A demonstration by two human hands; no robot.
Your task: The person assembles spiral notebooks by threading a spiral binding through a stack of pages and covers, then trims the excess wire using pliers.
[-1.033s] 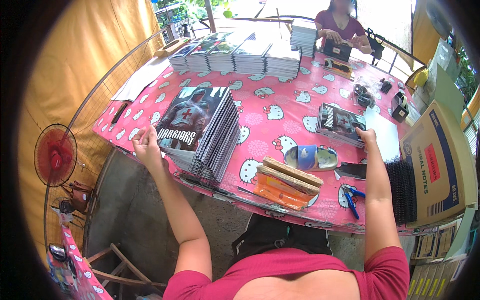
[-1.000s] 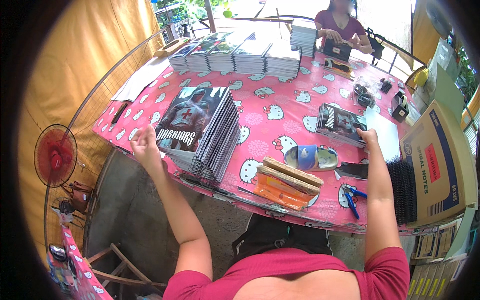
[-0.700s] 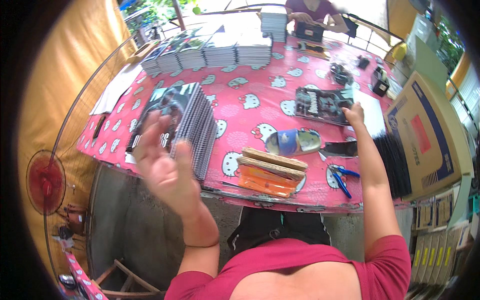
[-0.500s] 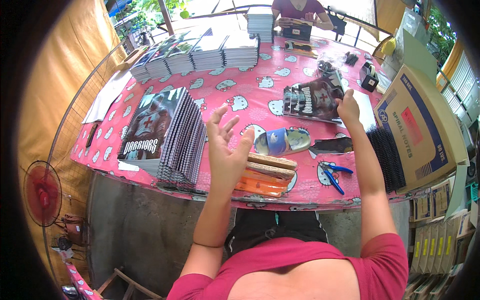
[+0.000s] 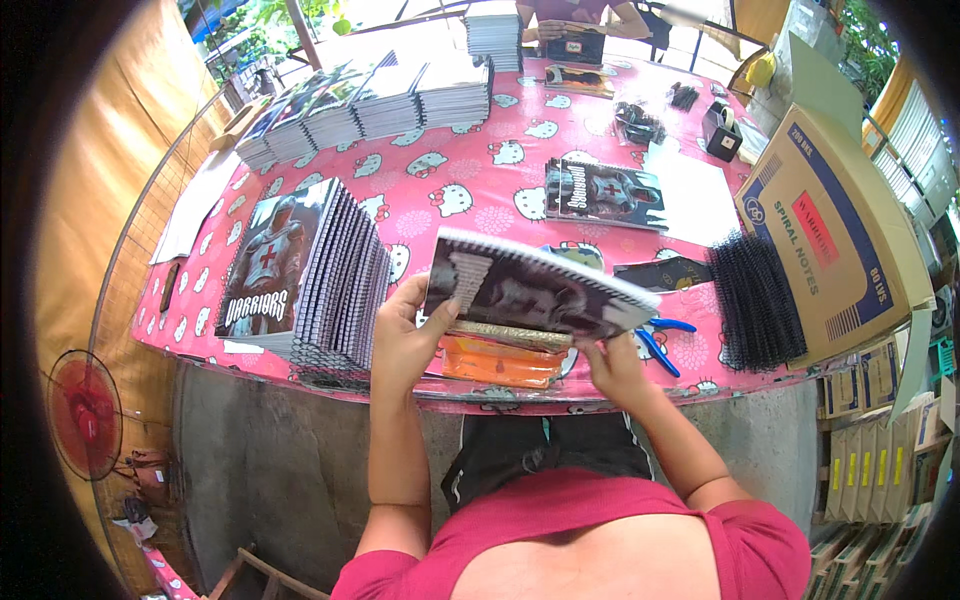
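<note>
spiral notebook (image 5: 520, 295), one, left grip (image 5: 404, 335) and right grip (image 5: 620, 371) clamped on it, one blue-handled pliers (image 5: 657, 353)

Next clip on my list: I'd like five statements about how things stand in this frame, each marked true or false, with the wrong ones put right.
1. The left hand grips the held notebook near one end. True.
2. The right hand is down by the person's hip. False: it is at the lower edge of the held notebook.
3. The blue-handled pliers lie on the table. True.
4. The black spiral coils are inside the cardboard box. False: they are on the table, just left of the cardboard box.
5. The tall stack of notebooks is to the right of the held notebook. False: it stands to the left.
</note>
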